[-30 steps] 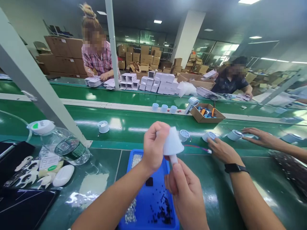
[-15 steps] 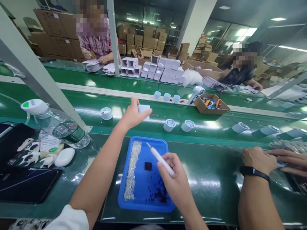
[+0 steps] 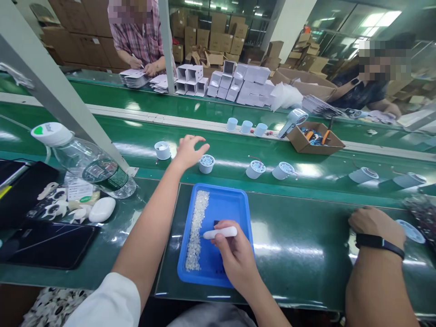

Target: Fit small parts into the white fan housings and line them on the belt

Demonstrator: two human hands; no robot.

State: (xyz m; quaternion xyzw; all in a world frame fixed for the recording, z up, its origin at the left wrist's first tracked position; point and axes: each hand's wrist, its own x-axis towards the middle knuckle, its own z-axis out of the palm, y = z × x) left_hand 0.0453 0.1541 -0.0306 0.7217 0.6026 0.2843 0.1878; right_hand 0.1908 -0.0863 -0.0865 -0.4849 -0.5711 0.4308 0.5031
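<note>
My left hand (image 3: 190,151) is over the green belt, fingers spread and holding nothing. Just right of it stands a light blue round plastic housing (image 3: 206,164), its spoked face up. Between the fingers of my right hand (image 3: 235,254) is a white pen-shaped tool (image 3: 220,233), its tip pointing left at a strip of small clear-white pieces (image 3: 196,231). These pieces lie along the left side of a blue tray (image 3: 183,268). A dark square, partly hidden by my right hand, and a few small black bits also lie in the tray.
More light blue housings (image 3: 255,169) stand along the belt. A plastic bottle (image 3: 102,172), a white mouse (image 3: 102,209) and a dark tablet (image 3: 51,245) lie at left. A co-worker's forearm with a black band (image 3: 379,243) rests at right. A cardboard box (image 3: 316,143) holds tools.
My left hand has let go of the housing, which now stands on the belt. My right hand has brought the pen-shaped tool down to the white pieces. The view has shifted slightly.
</note>
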